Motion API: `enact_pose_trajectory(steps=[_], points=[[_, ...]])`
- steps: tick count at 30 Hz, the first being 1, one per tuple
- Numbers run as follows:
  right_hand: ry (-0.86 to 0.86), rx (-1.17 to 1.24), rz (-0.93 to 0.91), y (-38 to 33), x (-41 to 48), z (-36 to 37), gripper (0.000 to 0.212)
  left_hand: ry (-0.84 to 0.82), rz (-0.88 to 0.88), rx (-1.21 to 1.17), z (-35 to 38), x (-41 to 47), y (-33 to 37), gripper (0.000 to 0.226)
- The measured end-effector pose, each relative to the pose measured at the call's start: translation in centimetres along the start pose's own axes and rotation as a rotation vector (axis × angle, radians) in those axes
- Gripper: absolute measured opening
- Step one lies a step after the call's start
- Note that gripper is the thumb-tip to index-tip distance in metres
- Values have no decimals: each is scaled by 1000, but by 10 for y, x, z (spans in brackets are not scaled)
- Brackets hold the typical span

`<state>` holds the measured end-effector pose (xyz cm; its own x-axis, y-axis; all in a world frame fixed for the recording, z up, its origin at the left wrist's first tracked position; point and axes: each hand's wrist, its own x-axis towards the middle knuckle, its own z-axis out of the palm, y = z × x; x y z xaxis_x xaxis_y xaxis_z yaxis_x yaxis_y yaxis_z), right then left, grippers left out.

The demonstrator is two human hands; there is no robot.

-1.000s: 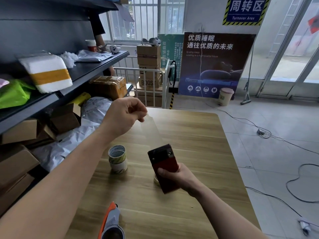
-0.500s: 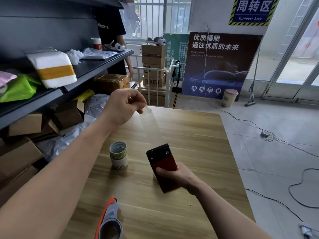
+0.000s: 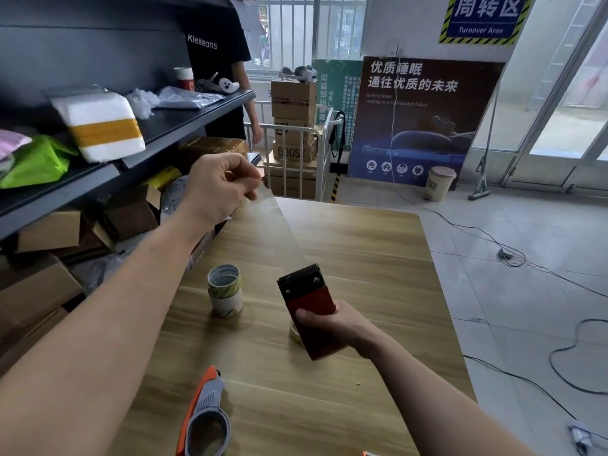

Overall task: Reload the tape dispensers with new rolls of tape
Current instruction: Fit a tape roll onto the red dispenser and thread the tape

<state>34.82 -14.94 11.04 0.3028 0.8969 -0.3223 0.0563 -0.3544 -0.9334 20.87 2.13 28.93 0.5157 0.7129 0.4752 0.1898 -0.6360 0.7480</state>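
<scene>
Head view: clear tape [image 3: 273,232] stretched from red dispenser [image 3: 307,297], above the desk [image 3: 362,258].
The left hand [image 3: 223,185] pinches the tape end, fingers curled; the right hand [image 3: 332,324] grips the dispenser, its roll [image 3: 295,334] mostly hidden. Two stacked rolls [image 3: 225,291] stand mid-desk. Orange-grey dispenser [image 3: 205,419] at near edge is cut off. Sign [image 3: 480,18] reads "Turnover Area".

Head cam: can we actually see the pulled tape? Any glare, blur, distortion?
Head view: the tape strip between the left hand and the red dispenser reads only as a faint hazy band over the table. The hand's fingertips are slightly soft. The doorway is overexposed, its frames leaning from wide-angle distortion.
</scene>
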Motion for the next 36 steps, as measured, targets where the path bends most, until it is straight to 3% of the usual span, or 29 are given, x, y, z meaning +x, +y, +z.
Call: enact_pose_trajectory(steps=[6,10,14,28,36], points=[[-52,-51,38,6,0,4,41,18,-14,55,4,-7,0,6],[-66,-74,60,10,0,2,55,13,-36,58,6,-10,-4,6],[-66,-73,74,13,0,-1,56,6,-38,58,10,-10,-7,6],[-43,-100,74,16,-9,-12,37,63,-112,32,13,-11,-20,6],[43,-39,120,18,-4,-5,42,-53,-34,4,18,-29,7,11]])
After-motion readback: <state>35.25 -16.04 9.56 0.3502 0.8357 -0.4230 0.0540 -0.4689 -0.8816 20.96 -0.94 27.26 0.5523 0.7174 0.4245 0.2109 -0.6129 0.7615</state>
